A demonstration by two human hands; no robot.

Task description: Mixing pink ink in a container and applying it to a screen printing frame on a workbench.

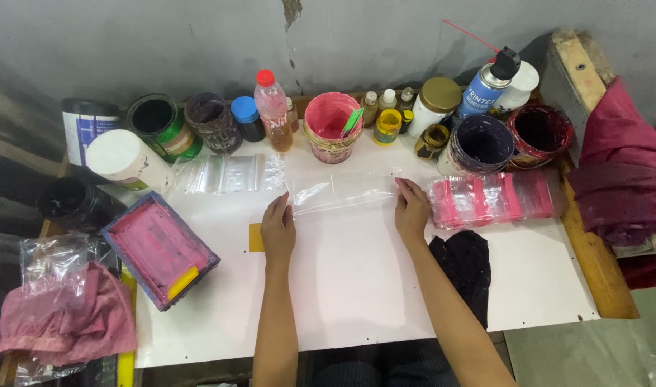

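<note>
Two hands are flattening a clear plastic bag on the white table.

The left hand [278,231] is pressing the left end of the clear plastic zip bag [342,192] with released fingers, the right hand [412,210] is pinning its right end likewise, and a stack of pink-printed bags [493,199] is lying just beside it.

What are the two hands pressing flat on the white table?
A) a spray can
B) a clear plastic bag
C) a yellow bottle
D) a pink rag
B: the left hand and the right hand each rest on one end of a clear plastic bag lying flat on the white table.
</note>
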